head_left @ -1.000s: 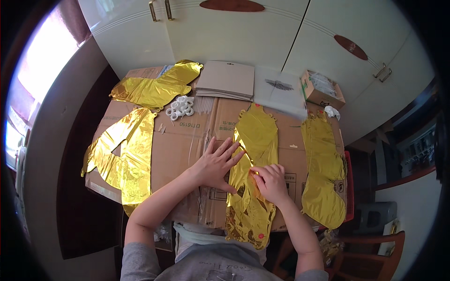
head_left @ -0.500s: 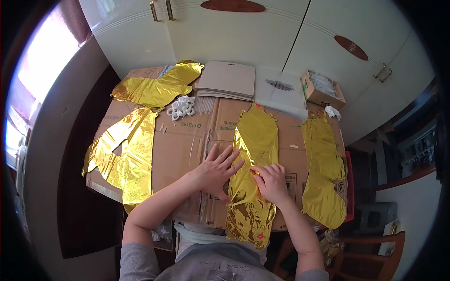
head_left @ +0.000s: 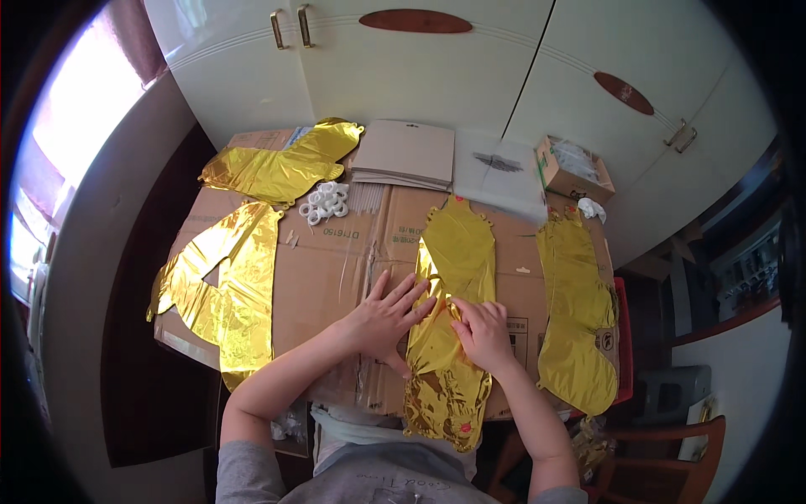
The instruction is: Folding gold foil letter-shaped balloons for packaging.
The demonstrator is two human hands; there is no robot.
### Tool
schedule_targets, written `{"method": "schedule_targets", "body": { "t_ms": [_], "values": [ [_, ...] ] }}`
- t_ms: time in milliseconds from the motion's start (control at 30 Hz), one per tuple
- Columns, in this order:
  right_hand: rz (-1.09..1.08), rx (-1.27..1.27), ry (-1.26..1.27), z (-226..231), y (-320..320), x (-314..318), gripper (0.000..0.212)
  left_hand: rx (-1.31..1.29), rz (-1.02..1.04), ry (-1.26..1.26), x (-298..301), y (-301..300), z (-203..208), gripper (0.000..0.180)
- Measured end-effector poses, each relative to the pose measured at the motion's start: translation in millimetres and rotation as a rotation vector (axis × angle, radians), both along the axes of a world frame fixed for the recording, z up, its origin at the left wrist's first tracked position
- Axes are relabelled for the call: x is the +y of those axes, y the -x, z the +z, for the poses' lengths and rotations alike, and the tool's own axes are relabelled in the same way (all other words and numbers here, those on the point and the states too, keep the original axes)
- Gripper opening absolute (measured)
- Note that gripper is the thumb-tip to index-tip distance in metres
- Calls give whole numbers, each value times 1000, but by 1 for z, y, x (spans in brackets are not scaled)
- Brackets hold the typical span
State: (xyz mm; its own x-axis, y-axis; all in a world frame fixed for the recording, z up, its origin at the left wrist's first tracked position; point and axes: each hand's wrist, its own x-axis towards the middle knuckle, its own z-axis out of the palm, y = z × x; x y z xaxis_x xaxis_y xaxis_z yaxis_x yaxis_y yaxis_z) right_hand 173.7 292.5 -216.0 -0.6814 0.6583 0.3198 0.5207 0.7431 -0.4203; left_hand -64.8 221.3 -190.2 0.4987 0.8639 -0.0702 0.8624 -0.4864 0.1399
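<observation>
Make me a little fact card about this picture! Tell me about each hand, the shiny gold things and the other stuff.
Left hand: spread wide, fingertips over the middle gold foil
Right hand: fingers bent, at the same foil; pinch unclear
Gold foils: four, counting the middle one
Other foils: top-left foil, left foil with a hole, right foil
White rings: in a pile
Card stack: beyond the middle foil, slightly left
Underneath: brown cardboard
</observation>
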Motion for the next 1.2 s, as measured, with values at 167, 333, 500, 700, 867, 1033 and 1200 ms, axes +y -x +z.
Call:
{"method": "schedule_targets", "body": {
  "t_ms": [167,333,500,700,867,1033,1200],
  "values": [
    [-4,-40,7,1,0,0,42,-62,2,-161,15,-3,-8,116],
    [-7,-36,41,1,0,-1,43,-41,-35,-179,26,-2,-14,108],
    [-9,-42,43,-1,-1,0,45,-19,-15,-185,28,3,-16,109],
    [-13,-10,70,1,0,-1,45,2,42,-173,29,4,-13,113],
    [7,22,-15,1,1,-1,41,66,84,-154,28,0,-7,117],
    [23,4,-21,-2,-1,0,41,139,123,-122,33,-2,4,121],
    [3,-32,-33,-4,0,0,45,201,174,-124,38,-3,-1,123]
  ]
}}
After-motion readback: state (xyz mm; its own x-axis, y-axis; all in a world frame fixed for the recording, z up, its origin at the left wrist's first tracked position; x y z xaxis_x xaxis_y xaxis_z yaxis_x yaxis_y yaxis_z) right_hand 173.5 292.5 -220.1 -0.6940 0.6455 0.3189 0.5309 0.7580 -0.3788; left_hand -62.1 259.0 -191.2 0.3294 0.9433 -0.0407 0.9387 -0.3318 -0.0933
